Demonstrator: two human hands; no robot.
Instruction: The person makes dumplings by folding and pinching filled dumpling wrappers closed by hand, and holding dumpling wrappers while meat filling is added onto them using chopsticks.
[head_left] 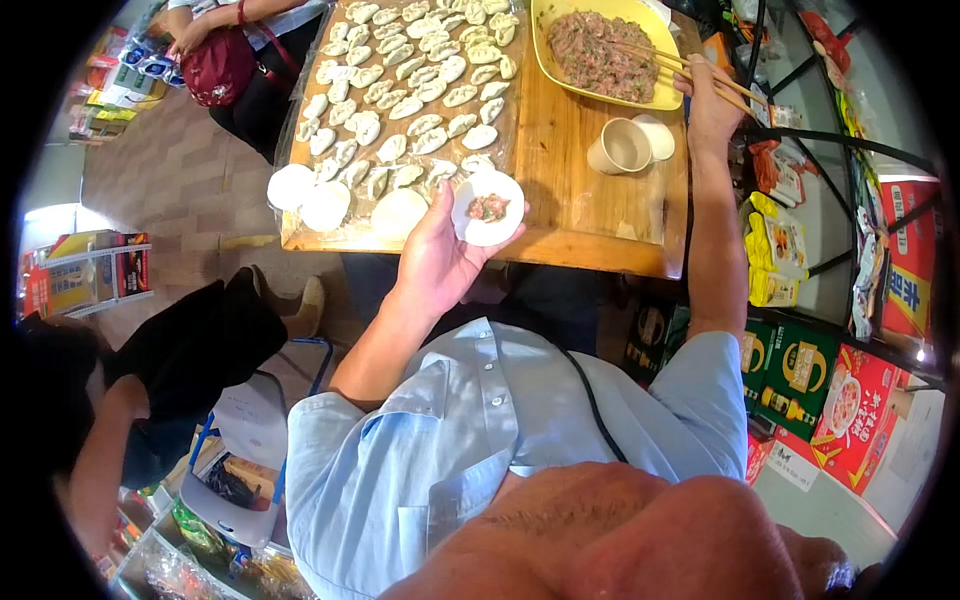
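On my left hand (440,255) rests a round dumpling wrapper (508,226), with a small lump of meat filling (489,207) at its middle. My right hand (712,105) grips a pair of chopsticks (672,62), whose tips reach into minced meat filling (600,50) in a yellow bowl (552,82). Several folded dumplings (430,90) lie in rows on a plastic-covered board at the table's left. Loose round wrappers (399,212) lie along the near edge, left of my left hand.
Two paper cups (618,148) stand on the wooden table (580,215) below the bowl. Shelves with packaged goods (775,250) run close along my right side. A seated person with a red bag (218,72) is at the far left; another person's arm (110,440) is nearer, beside a chair (245,430).
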